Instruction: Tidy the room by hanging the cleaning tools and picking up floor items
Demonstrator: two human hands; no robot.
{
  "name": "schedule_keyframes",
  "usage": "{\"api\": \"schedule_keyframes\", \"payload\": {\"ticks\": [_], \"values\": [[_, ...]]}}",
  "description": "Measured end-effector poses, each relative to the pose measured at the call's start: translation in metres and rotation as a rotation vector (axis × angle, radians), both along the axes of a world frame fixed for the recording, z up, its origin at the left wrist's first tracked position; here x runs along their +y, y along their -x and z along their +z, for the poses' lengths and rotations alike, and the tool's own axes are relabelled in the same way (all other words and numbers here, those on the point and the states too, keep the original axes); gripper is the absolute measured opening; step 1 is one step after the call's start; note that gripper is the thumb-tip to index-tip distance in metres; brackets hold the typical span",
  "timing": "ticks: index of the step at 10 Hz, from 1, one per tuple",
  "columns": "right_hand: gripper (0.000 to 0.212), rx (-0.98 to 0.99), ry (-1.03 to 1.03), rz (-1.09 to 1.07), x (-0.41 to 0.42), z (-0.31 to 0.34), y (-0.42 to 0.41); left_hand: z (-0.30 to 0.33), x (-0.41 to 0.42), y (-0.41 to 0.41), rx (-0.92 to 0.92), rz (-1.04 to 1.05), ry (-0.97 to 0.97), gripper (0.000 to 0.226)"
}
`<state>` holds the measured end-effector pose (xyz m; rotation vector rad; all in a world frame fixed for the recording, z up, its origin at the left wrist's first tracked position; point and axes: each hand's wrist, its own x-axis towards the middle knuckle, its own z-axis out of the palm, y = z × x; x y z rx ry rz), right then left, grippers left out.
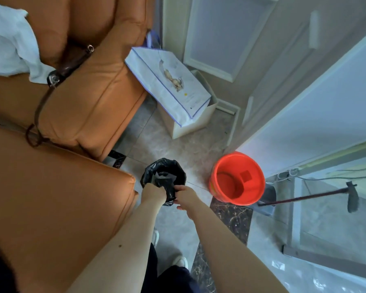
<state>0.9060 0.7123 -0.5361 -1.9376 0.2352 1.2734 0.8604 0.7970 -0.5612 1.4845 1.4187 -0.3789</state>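
Note:
A small bin lined with a black plastic bag point(156, 169) stands on the tiled floor beside the orange sofa. Both my hands are at its near rim. My left hand point(153, 192) grips a bunch of the black bag, and my right hand point(186, 196) pinches the same bunch from the right. A crumpled dark item lies inside the bin. An orange bucket point(237, 178) stands to the right. Behind the bucket a dark-handled mop point(304, 197) lies with its head to the right, next to a grey dustpan point(269, 195).
An orange leather sofa point(61, 166) fills the left, with a brown bag strap point(42, 106) and white cloth point(11, 43) on it. A white paper bag point(169, 81) leans on a box point(190, 123) ahead. White doors and a glass panel point(325, 102) close the right side.

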Motion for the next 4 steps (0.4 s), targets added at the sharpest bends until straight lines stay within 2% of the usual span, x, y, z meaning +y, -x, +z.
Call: {"api": "schedule_keyframes", "payload": {"ticks": [1,3,4], "values": [[0.045,0.022,0.004,-0.024,0.013,-0.022,-0.011,-0.020,0.015,-0.016,0.032,-0.057,-0.019,0.037],[0.041,0.003,0.012,-0.116,0.023,-0.052,-0.037,-0.041,0.035,-0.037,0.045,-0.299,-0.060,0.030],[0.040,0.031,0.016,-0.166,0.021,-0.054,-0.048,-0.044,0.041,-0.043,0.034,-0.316,-0.069,0.039]]}}
